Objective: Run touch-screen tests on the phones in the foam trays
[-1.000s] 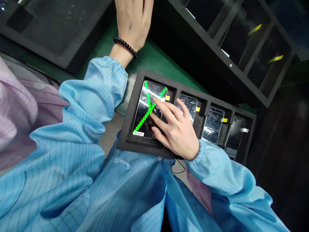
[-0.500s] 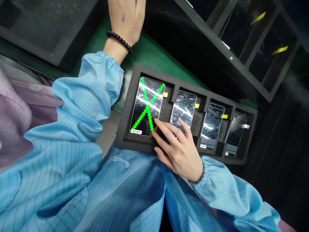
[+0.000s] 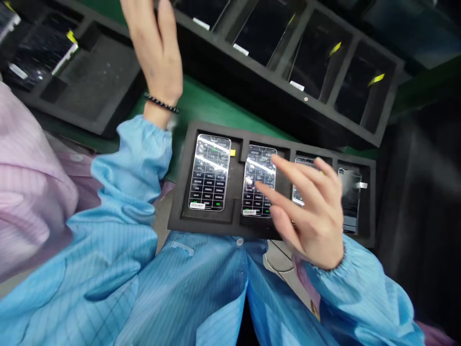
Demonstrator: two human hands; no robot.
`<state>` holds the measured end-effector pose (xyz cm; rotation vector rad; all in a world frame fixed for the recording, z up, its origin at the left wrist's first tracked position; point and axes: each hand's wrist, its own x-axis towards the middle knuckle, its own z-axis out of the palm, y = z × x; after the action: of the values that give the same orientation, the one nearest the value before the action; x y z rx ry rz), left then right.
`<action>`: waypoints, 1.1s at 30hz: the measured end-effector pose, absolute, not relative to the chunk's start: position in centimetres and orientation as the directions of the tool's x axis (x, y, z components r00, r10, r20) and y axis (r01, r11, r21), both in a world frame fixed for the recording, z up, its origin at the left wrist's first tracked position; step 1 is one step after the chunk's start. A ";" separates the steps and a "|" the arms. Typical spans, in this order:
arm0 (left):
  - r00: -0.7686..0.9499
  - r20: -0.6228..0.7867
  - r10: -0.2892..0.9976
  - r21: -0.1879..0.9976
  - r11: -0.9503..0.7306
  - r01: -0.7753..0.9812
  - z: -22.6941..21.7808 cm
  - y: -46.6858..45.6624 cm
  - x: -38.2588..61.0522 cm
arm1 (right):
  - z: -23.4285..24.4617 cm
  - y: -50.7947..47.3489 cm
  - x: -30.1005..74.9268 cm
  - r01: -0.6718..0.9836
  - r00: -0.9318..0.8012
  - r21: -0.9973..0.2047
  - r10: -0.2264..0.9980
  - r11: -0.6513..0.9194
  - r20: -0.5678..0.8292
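The right hand (image 3: 309,216), fingers spread apart and gripping nothing, hovers over the second phone (image 3: 258,180) and third phone (image 3: 300,180) in a black foam tray (image 3: 205,223) mid-frame; the open left hand (image 3: 154,53) is raised at top left.

Site is an electronics production line: blue anti-static smock (image 3: 187,288), smartphones (image 3: 209,173) in black foam trays (image 3: 236,180), green-topped desk (image 3: 201,103).

Light-blue pinstriped smock (image 3: 187,288), black foam tray (image 3: 236,192)
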<state>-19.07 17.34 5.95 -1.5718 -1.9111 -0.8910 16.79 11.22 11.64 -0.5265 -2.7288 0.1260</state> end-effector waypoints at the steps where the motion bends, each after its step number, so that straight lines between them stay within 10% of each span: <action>1: -0.357 0.712 0.605 0.353 0.131 0.927 7.7 15.4 -17.5 | 12.0 11.8 17.2 0.379 -0.844 -0.143 0.405 0.914 0.351; 6: -0.326 0.572 0.752 0.459 0.036 0.888 12.0 4.5 -8.9 | 10.8 14.1 18.9 0.501 -0.755 -0.166 0.522 0.850 0.398; 14: -0.213 0.137 0.967 0.374 0.149 0.915 3.1 -1.0 -6.9 | 4.9 14.4 18.5 0.552 -0.712 -0.161 0.563 0.818 0.418; 33: -0.199 0.127 0.972 0.357 0.143 0.923 3.7 -0.1 -7.5 | 6.0 15.0 20.1 0.642 -0.650 -0.232 0.679 0.731 0.341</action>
<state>-7.54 -0.13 3.74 -2.0662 -2.4719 -0.5940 20.09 15.02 6.00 -1.0142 -2.5273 0.1253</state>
